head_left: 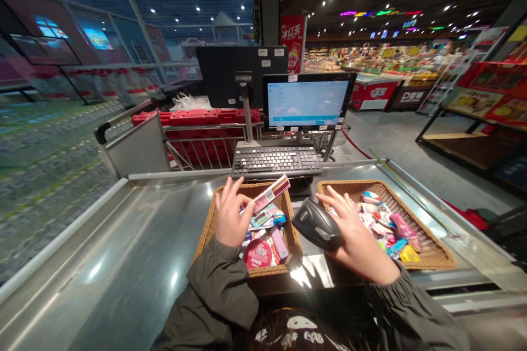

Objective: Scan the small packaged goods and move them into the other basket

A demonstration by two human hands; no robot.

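My left hand pinches a narrow, flat pink package between thumb and fingers, over the left wicker basket. A barcode is visible on its upward side. Packaged goods fill that basket, among them a round red container and a pale pink box. In my right hand is a black barcode scanner, its head pointing left towards the left basket. Some fingers of that hand stretch past the scanner; its grip underneath is hidden. Small colourful packages lie in the right wicker basket beyond it.
Ahead stand a keyboard and a lit monitor, with a second dark screen behind. The metal counter has raised edges. A cart stands beyond its far edge, and a shelf rack at right.
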